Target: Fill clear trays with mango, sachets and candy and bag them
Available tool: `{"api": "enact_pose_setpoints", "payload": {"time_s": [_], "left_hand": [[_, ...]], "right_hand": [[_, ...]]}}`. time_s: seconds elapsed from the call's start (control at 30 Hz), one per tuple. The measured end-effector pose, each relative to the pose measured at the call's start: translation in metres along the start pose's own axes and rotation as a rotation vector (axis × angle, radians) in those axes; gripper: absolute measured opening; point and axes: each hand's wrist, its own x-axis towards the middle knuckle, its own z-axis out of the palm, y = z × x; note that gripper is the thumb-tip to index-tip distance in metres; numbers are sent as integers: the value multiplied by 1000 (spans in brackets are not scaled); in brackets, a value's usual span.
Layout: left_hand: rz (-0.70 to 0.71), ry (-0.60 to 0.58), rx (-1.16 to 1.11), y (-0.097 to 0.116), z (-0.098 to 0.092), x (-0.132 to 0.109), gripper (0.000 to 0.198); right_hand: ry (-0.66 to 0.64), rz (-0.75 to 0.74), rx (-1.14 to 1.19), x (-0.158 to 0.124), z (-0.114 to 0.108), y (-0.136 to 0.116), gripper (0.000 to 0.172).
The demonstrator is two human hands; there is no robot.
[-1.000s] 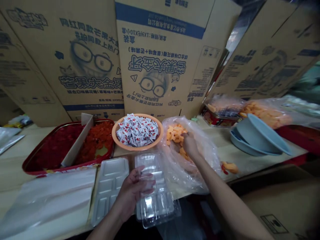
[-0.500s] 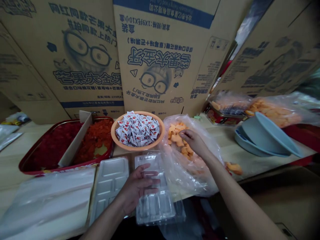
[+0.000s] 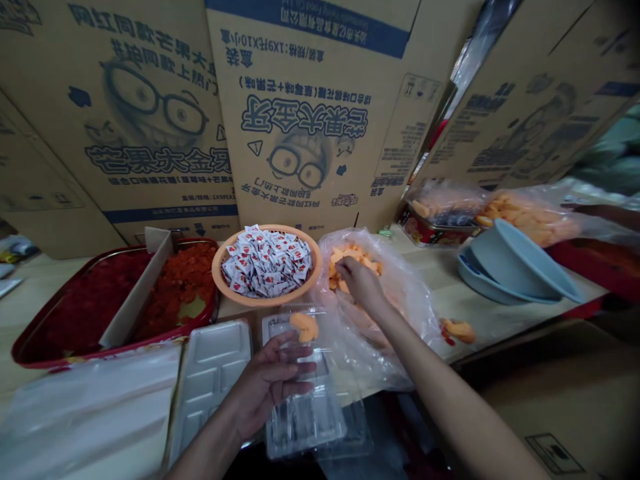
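My left hand (image 3: 265, 377) grips a clear plastic tray (image 3: 305, 417) by its left side, fingers spread across it and partly seen through the plastic. One curved orange candy piece (image 3: 304, 327) lies in the tray's far compartment. Over an open clear plastic bag (image 3: 407, 293) of orange candy pieces (image 3: 360, 253), my right hand (image 3: 363, 287) has its fingers pinched together. Whatever those fingertips may hold is hidden. To the left of the held tray lies another tray (image 3: 215, 360) with moulded compartments.
An orange bowl (image 3: 216, 270) of small printed sachets stands behind the trays. At left is a divided red tub (image 3: 20, 350) with red and orange contents. Blue bowls (image 3: 530, 260) lie at right, near a loose candy piece (image 3: 459, 331). Cardboard boxes (image 3: 300, 87) wall the back.
An orange candy piece now lies in the far compartment of the held tray, which was empty before. My right hand is over the bag in both frames, now with its fingers lower among the candy.
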Motion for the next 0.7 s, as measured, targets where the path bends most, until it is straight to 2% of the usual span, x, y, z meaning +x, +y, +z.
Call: {"api": "enact_pose_setpoints", "payload": {"time_s": [0.03, 0.1, 0.2, 0.3, 0.4, 0.57, 0.7], "left_hand": [[1, 6, -3, 0, 0, -1, 60], [-1, 18, -7, 1, -1, -2, 59], [1, 36, -15, 2, 0, -2, 59], [7, 47, -27, 1, 0, -2, 58], [14, 43, -32, 0, 0, -1, 58], [24, 23, -28, 0, 1, -1, 56], [22, 9, -36, -2, 2, 0, 56]], "right_hand": [[19, 87, -96, 9, -2, 16, 20], [-22, 177, -211, 22, 0, 43, 16], [-94, 230, -295, 28, 16, 62, 15], [-100, 235, -344, 21, 38, 65, 27], [-71, 229, -355, 13, 50, 67, 22], [-19, 218, -303, 9, 49, 76, 20], [22, 245, -188, 9, 38, 71, 13]]}}
